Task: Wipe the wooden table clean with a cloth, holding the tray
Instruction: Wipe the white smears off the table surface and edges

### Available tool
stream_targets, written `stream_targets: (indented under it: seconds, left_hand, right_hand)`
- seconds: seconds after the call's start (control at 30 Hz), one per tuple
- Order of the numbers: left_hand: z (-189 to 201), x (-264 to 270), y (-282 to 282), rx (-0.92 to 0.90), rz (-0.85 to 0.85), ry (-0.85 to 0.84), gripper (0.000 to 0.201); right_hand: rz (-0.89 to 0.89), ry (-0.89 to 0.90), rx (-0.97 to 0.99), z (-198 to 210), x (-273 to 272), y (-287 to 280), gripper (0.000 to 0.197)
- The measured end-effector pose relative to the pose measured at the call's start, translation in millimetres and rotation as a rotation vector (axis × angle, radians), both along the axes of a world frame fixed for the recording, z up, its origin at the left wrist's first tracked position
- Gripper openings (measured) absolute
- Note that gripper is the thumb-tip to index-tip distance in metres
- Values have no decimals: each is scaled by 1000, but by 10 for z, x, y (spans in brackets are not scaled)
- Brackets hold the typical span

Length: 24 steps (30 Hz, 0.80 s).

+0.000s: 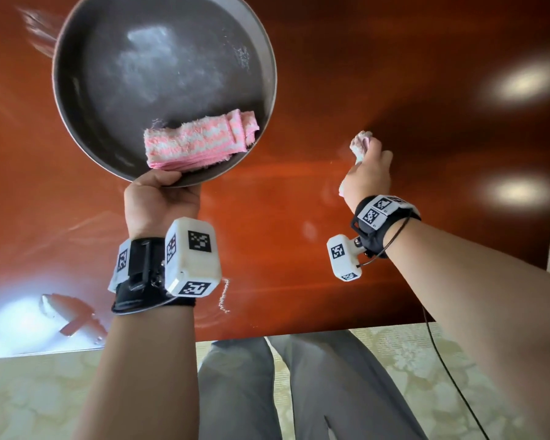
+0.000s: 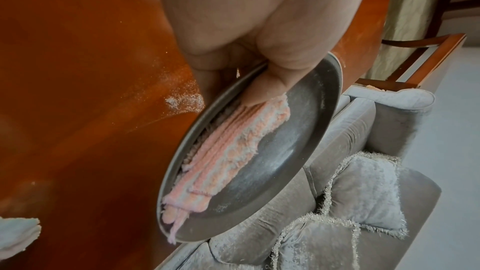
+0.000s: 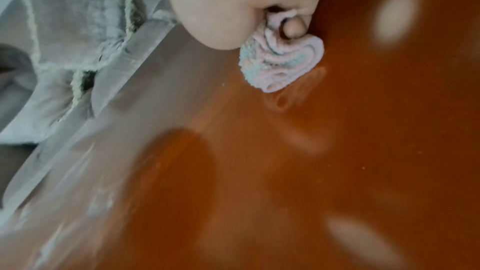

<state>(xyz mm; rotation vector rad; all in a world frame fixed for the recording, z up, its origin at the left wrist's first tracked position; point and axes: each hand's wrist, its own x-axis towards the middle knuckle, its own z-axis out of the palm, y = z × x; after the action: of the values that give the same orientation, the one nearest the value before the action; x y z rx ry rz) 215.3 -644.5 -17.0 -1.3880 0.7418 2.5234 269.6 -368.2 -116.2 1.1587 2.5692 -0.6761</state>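
Wooden table (image 1: 394,74) is shiny and red-brown, and it fills most of the room in front of the person. Their right hand (image 1: 367,168) is curled tight around a bunched-up cloth (image 3: 281,63), pink and white, and the cloth is down on the table top near the right side. Their left hand (image 1: 159,201) holds a round grey tray (image 1: 269,68) by its near rim, with the thumb over the edge and the fingers under it. The tray is held up over the left part of the table and tips a little. A folded pink and white towel (image 1: 200,141) lies in the tray, close to the thumb. White powder (image 2: 184,100) sits in a small heap on the table just beside the tray. A grey sofa (image 2: 363,151) with fuzzy cushions stands past the table's edge.
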Motion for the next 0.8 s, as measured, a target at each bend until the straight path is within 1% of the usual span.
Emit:
stream_targets:
  seconds: [0.1,0.2,0.5,0.63,0.8]
  left_hand:
    - [-21,-33,-32,-7,-7,-16,44]
    - [-40,-59,-102,-23,-6,-20,44]
    - [-66,-128,-456,-12,99,-1,44]
    - [-32,-127,-664,-18,146,11,39]
    - [-29,-55,-948,-23,217,29,44]
  right_hand:
    - [49,-48,40,-70,-64,-103,60]
    - [105,-39,53,-105,-131,-259,64]
    - [363,33,-1,-134,-332,-850,67]
    - [455,42,-8,-149,-435,-1134,64]
    - [618,18,-20,-130,-550,-1499,61]
